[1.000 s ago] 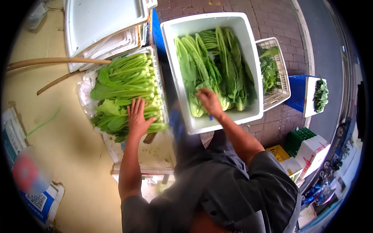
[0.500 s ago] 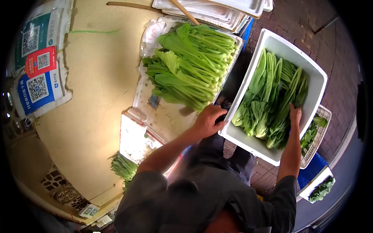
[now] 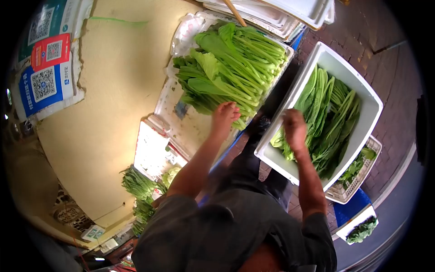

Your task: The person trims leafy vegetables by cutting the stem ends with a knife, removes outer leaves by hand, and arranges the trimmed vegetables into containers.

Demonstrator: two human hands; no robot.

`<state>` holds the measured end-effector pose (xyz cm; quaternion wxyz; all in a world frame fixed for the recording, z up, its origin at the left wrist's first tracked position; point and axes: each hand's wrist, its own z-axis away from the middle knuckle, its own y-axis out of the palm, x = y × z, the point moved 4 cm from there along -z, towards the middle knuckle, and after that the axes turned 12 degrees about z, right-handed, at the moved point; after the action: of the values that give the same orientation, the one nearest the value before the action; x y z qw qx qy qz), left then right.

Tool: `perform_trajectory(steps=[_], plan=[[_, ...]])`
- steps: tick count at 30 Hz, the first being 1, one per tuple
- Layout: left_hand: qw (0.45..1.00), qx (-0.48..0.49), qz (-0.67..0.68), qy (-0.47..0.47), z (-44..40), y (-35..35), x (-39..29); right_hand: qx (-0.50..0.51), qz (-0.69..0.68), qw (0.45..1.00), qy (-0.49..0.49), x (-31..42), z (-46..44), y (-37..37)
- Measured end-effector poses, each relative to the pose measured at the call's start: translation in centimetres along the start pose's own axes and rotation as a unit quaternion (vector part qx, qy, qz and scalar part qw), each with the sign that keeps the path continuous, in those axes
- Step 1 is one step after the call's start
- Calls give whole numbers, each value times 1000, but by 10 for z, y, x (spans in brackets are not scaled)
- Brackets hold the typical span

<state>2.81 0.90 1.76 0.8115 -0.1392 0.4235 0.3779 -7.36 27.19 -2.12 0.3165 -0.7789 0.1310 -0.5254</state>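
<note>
Long-stemmed leafy greens (image 3: 235, 68) lie piled on a white foam tray (image 3: 167, 102), stems pointing right. At the pile's lower edge is my left hand (image 3: 224, 119), its fingers curled in; what they hold, if anything, is hidden. A deep white bin (image 3: 369, 120) stands to the right with more leafy greens (image 3: 333, 104) inside, some with pale, bulbous bases at the lower left. Over the bin's left side hovers my right hand (image 3: 295, 131), blurred, its back toward me and its fingers mostly out of sight.
Stacked white foam trays (image 3: 272, 16) stand at the top. Beyond the bin sit a white plastic basket (image 3: 346, 196) of greens and a white box (image 3: 349, 226) of dark leaves. Green bundles (image 3: 138, 183) lie at lower left. Payment-code signs (image 3: 43, 84) hang at left.
My right hand has left the greens at the bin's right side and moved left. My left hand has gone from the bin's left rim to the pile on the tray.
</note>
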Motion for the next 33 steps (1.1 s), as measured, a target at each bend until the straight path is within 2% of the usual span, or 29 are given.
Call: perform_trajectory(steps=[3,6,9,11,13,16,17,20,23,26,27,31,33], plan=[[999,-3,37,-10,4,-4,-3,62,17,996,-54,78,-32,40],[999,9,31,-11,7,-6,-9,85,71,992,-67,82,-47,81],[999,51,7,3,-2,-10,-9,76,100,988,-92,73,-57,90],[983,54,-116,128,-5,-5,-16,78,107,986,-101,69,-63,86],[935,31,-270,226,-4,4,-30,84,108,985,-107,69,-70,82],[834,56,-298,461,-10,27,-50,82,95,988,-93,66,-72,86],[854,55,-321,405,-12,31,-53,89,74,991,-67,67,-72,86],[816,68,-403,409,-34,32,-48,73,70,995,-24,62,-72,89],[802,59,-439,402,-43,32,-37,56,67,996,5,59,-74,90],[799,85,-485,345,-51,32,-34,61,46,996,44,55,-77,87],[772,77,-488,401,-48,35,-38,23,17,998,49,56,-75,88],[751,78,-486,440,-49,37,-37,4,-17,994,110,46,-70,92],[751,80,-498,426,-53,37,-35,17,-61,981,185,39,-69,89]])
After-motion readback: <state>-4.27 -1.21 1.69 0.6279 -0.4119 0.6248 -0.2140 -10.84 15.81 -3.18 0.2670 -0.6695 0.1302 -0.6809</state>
